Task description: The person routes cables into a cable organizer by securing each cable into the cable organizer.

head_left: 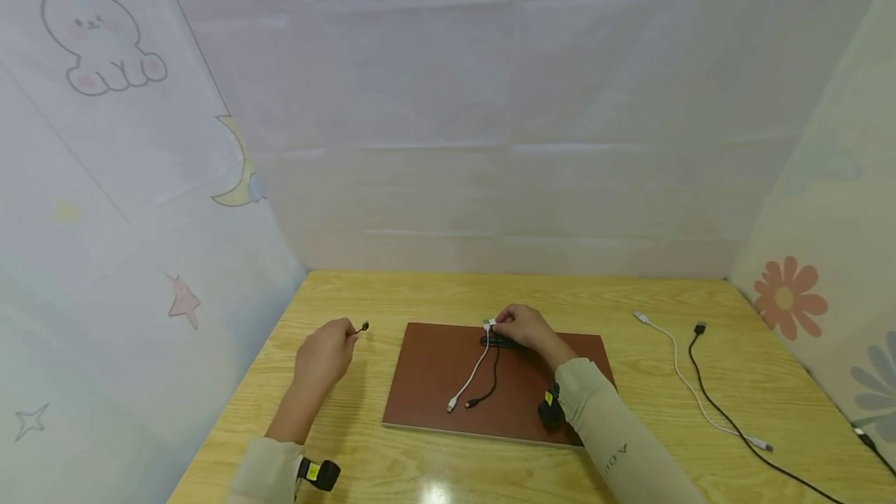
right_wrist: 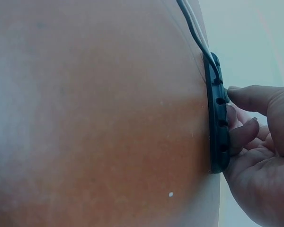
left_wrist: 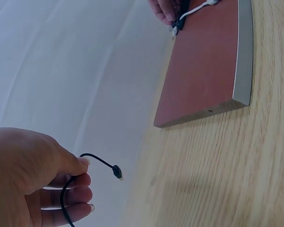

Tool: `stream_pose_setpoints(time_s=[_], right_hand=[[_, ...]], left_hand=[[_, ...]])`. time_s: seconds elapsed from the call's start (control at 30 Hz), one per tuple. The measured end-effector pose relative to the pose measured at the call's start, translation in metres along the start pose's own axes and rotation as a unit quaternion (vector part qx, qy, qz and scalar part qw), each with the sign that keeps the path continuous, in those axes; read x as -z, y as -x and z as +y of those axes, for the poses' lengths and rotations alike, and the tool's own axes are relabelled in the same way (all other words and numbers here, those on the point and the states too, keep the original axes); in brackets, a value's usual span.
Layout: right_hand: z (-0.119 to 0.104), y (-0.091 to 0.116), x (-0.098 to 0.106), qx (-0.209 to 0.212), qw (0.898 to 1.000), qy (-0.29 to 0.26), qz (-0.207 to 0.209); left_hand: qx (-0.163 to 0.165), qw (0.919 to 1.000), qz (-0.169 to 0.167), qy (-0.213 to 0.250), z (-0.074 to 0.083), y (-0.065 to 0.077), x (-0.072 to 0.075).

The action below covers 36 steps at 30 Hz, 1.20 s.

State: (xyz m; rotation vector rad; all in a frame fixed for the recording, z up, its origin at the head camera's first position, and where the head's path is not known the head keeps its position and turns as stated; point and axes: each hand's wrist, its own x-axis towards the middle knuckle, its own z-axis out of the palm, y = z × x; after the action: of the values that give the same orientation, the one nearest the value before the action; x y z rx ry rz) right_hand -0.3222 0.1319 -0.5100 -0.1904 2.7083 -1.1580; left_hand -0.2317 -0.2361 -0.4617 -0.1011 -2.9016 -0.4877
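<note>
Black cable (left_wrist: 117,171), pinched by the left hand (head_left: 324,355) centre-left, may slip if held loosely; what the right hand (head_left: 526,327) grips, I can't tell.

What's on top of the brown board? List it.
A black slotted strip, a white cable and a black cable lie on the brown board. In the head view, the right sleeve covers its near right corner; anything there, or under the strip, cannot be seen.
</note>
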Motion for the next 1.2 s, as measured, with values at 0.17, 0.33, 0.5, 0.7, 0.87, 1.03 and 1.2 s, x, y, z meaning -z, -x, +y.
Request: stream_pose_setpoints(time_s=[0.17, 0.33, 0.5, 0.7, 0.87, 1.03, 1.2], right_hand=[[-0.002, 0.001, 0.000, -0.009, 1.000, 0.008, 0.004], [-0.005, 0.000, -0.001, -0.015, 1.000, 0.018, 0.005], [-0.006, -0.002, -0.002, -0.016, 1.000, 0.022, 0.006], [-0.004, -0.004, -0.004, -0.016, 1.000, 0.025, 0.008], [-0.005, -0.003, -0.003, -0.014, 1.000, 0.027, 0.007], [-0.007, -0.002, -0.003, -0.013, 1.000, 0.024, 0.004], [-0.008, -0.002, -0.003, -0.013, 1.000, 0.025, 0.002]], left_hand=[[-0.012, 0.9999, 0.004, 0.002, 0.010, 0.001, 0.002], [-0.028, 0.9995, 0.017, 0.003, 0.020, 0.003, 0.002], [-0.042, 0.9985, 0.035, 0.001, 0.028, 0.004, 0.002], [-0.048, 0.9978, 0.045, 0.004, 0.032, 0.006, 0.001], [-0.053, 0.9972, 0.051, 0.009, 0.036, 0.007, 0.001], [-0.063, 0.9963, 0.057, 0.013, 0.038, 0.007, -0.002], [-0.073, 0.9950, 0.066, 0.018, 0.041, 0.007, -0.002]])
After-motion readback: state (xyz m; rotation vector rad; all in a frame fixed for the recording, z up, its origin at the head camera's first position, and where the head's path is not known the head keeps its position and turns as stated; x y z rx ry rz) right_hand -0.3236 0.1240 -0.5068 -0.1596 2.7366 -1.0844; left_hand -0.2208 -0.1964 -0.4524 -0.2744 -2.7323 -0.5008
